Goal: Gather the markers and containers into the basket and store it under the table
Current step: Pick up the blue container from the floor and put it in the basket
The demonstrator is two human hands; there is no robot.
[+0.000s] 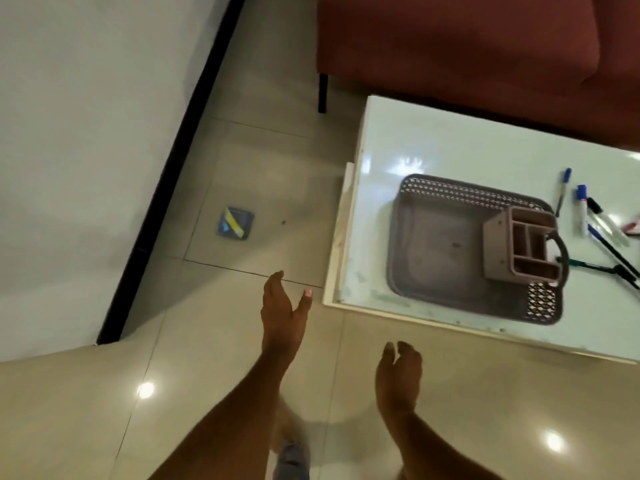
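The job looks barely begun: the brown basket [446,251] sits on the white table [433,140] with only one divided container [523,244] in its right end, while the markers [588,216] lie loose on the table just beside it, and nothing is stored underneath yet. I count one basket, one container and about six pens and markers, though some run off the edge of view. Both the left hand [282,313] and right hand [398,375] hover empty over the floor [242,161], each grip released.

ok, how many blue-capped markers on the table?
2, both right of the basket: one thin marker farther back, one thicker marker beside it. More may lie beyond the frame's right edge.
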